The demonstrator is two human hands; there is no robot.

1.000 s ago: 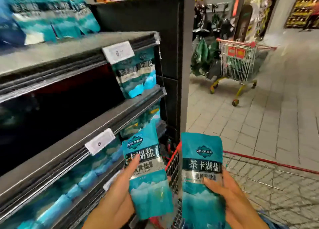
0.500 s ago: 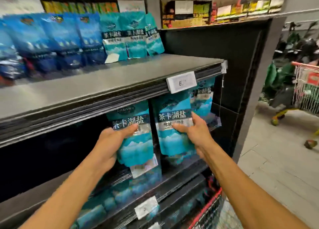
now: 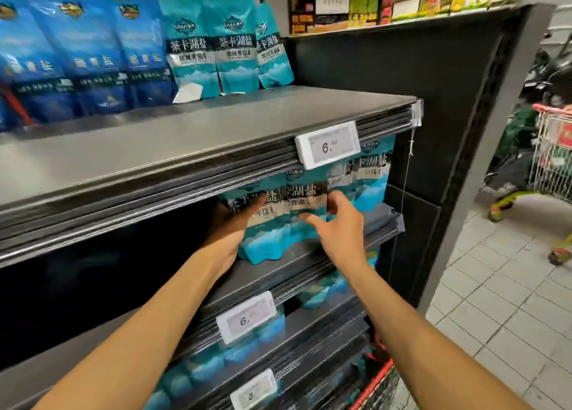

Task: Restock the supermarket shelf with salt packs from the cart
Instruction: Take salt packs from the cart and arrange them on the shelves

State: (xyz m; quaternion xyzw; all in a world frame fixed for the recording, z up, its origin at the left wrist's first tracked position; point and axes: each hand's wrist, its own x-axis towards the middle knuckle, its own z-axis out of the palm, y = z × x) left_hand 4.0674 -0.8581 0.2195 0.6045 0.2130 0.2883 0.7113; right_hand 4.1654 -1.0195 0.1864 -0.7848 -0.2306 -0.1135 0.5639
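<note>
Two teal salt packs stand side by side on the middle shelf [image 3: 312,264], under the upper shelf's edge. My left hand [image 3: 227,227] grips the left salt pack [image 3: 266,239], with the thumb across its front. My right hand [image 3: 340,227] has loosely spread fingers that touch the front of the second salt pack [image 3: 305,194]. More of the same teal packs [image 3: 373,177] stand just to the right on this shelf. The red rim of the cart [image 3: 376,378] shows at the bottom, below my right arm.
The upper shelf carries teal salt packs [image 3: 213,53] and blue packs [image 3: 86,53] at the back. A price tag [image 3: 328,145] hangs on its front edge. Lower shelves hold more teal packs [image 3: 247,351]. Another shopping cart [image 3: 551,162] stands on the tiled aisle at the right.
Both hands have carried the two packs up from the cart and in onto the middle shelf. The right hand's grip has loosened to spread fingers.
</note>
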